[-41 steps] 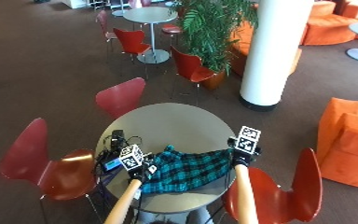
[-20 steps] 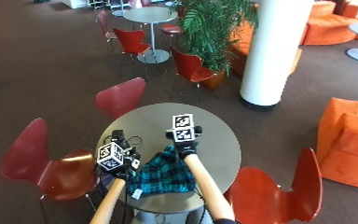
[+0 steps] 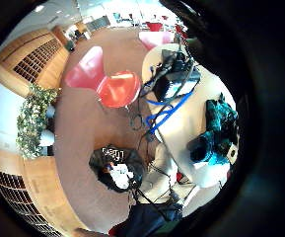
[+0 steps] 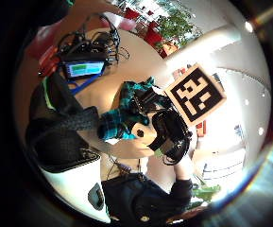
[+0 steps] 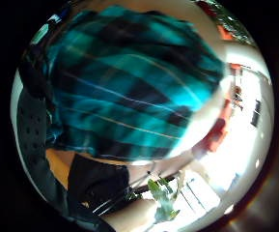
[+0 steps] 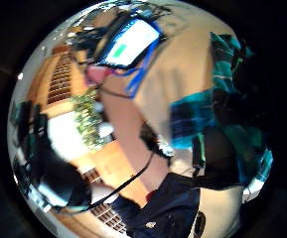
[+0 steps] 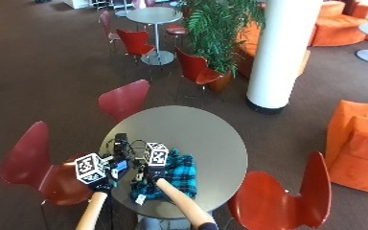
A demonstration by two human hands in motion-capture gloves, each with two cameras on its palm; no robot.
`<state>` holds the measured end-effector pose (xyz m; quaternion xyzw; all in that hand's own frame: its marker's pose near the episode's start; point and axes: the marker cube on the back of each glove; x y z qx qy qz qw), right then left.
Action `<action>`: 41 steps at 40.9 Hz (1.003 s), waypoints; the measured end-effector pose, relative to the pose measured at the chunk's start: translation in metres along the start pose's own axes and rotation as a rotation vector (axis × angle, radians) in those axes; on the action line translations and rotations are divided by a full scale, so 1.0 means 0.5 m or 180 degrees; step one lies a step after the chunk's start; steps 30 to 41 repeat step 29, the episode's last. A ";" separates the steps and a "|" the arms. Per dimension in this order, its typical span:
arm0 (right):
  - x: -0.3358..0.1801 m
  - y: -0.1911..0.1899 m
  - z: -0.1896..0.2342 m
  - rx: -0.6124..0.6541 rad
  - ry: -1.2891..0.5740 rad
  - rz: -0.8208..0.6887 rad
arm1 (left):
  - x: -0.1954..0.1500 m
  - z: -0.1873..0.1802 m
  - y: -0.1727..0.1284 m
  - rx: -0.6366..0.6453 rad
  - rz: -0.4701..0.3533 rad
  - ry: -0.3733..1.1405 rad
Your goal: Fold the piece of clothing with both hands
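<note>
At the near edge of the round surface [image 7: 216, 139], seen from above, the person's two forearms reach up side by side. The left hand [image 7: 101, 184] hangs off the near left rim, beside a small device [image 7: 120, 168] with a lit screen and a tangle of cables [image 7: 121, 143]; whether its grip is closed or slack cannot be told from any view. The right hand [image 7: 153, 175] sits on the left part of the teal and black plaid garment [image 7: 171, 177], which lies bunched into a narrow folded heap on the near left of the surface, just right of the device. From the left thumb side palm view, the right hand [image 4: 166, 135] has its fingers curled into a bunch of the plaid cloth [image 4: 126, 116], so its grip has hold of the garment. The right little finger side palm view is almost filled by plaid fabric [image 5: 129, 87], close under that palm.

Farther out, red chairs stand round the surface: one at the left [image 7: 34, 163], one at the right [image 7: 286, 196], one across [image 7: 125, 98]. Beyond them are a white pillar [image 7: 280, 48], a large potted plant [image 7: 219, 28], another small table [image 7: 151, 17] with red chairs, and orange seating [image 7: 359, 143] at the right
</note>
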<state>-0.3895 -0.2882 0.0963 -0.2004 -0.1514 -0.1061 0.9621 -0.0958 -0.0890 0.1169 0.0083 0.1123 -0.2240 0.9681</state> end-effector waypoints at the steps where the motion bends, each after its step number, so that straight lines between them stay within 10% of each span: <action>1: -0.007 0.005 -0.002 0.0012 -0.0216 -0.0094 | -0.005 -0.007 0.002 0.0004 -0.0013 0.0003; 17: 0.086 0.290 -0.196 0.1224 -0.1077 -0.0568 | -0.062 0.002 0.153 -0.0121 0.0335 -0.0146; 41: 0.182 0.291 -0.190 0.1362 -0.0955 -0.0321 | -0.042 -0.016 0.193 -0.0142 0.0468 -0.0515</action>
